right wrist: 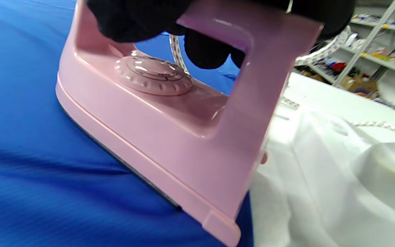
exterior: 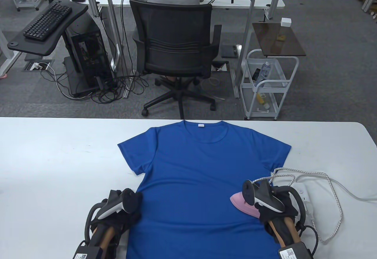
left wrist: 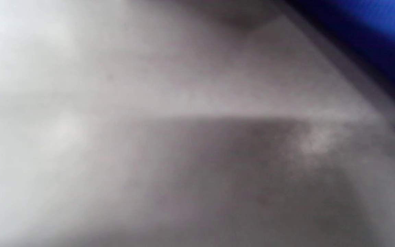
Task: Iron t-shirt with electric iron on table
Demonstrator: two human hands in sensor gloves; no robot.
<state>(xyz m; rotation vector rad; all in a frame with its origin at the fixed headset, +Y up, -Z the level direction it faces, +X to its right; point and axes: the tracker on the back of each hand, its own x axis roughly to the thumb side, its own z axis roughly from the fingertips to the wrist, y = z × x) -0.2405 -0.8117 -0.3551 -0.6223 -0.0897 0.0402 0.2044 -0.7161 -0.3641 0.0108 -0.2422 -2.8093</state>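
A blue t-shirt (exterior: pixel 200 182) lies flat on the white table (exterior: pixel 59 158), collar at the far edge. My right hand (exterior: pixel 274 203) grips the handle of a pink electric iron (exterior: pixel 244 203), whose soleplate rests on the shirt's lower right part. In the right wrist view the iron (right wrist: pixel 170 137) sits on the blue cloth (right wrist: pixel 29 137) with my gloved fingers (right wrist: pixel 204 51) wrapped around its handle. My left hand (exterior: pixel 123 209) rests at the shirt's lower left edge; its fingers are hidden under the tracker. The left wrist view is blurred, showing table and a strip of shirt (left wrist: pixel 372 31).
The iron's braided cord (exterior: pixel 332 194) loops on the table at the right, beside a white power strip (exterior: pixel 303 197). Beyond the table's far edge stand an office chair (exterior: pixel 176 52) and a white cart (exterior: pixel 268 85).
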